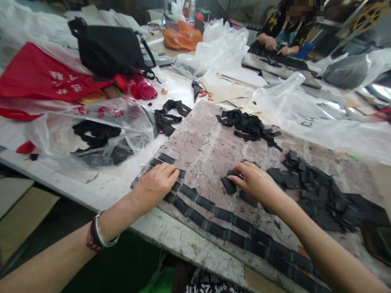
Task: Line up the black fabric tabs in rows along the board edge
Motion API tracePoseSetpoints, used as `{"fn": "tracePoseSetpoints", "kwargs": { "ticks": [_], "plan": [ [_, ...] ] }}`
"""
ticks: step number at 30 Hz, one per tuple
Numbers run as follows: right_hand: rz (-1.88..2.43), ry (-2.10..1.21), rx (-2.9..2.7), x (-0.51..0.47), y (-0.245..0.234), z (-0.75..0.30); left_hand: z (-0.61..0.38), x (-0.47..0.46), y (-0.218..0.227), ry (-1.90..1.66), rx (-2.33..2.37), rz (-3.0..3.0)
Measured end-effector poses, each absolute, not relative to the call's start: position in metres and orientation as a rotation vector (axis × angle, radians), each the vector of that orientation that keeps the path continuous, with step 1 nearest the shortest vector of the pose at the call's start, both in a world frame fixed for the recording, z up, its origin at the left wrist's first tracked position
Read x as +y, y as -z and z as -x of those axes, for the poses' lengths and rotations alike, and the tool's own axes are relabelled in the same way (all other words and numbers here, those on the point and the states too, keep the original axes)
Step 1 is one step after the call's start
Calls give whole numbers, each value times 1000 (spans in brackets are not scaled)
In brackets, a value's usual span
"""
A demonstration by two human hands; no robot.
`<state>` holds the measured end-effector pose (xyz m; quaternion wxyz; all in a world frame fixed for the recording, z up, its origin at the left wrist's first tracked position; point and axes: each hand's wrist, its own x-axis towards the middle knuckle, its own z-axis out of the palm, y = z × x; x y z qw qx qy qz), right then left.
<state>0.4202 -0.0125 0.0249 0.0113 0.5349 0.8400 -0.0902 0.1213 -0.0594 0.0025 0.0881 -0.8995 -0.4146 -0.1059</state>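
My left hand [160, 181] rests at the left end of the board, fingers together and curled down onto a small black rectangular piece [182, 174] that shows past the fingertips. Under and beside it start two chained rows of black rectangular pieces [205, 203], running along the board's near edge to the right. My right hand [255, 181] is closed in a pinch, thumb and fingers around another black rectangular piece [228, 186] just above the board. Right of that hand lies a heap of loose black pieces [324, 191].
The worn board [198, 138] carries a pile of black strips [249, 124] at its far side. Around it are clear plastic bags [122, 138], a black bag [111, 51] and red bags [45, 81]. Across the table, a person's hands [275, 44] work on black material.
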Motion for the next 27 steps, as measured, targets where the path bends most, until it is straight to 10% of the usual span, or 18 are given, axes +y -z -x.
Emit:
{"fn": "tracePoseSetpoints", "kwargs": {
  "ticks": [19, 27],
  "plan": [
    [-1784, 252, 2671, -38, -10, -460, -241, -20, 6, 292, -718, 3001],
    [-1275, 117, 2828, -35, -17, -455, -209, -13, -22, -131, -1234, 3167]
  ]
}}
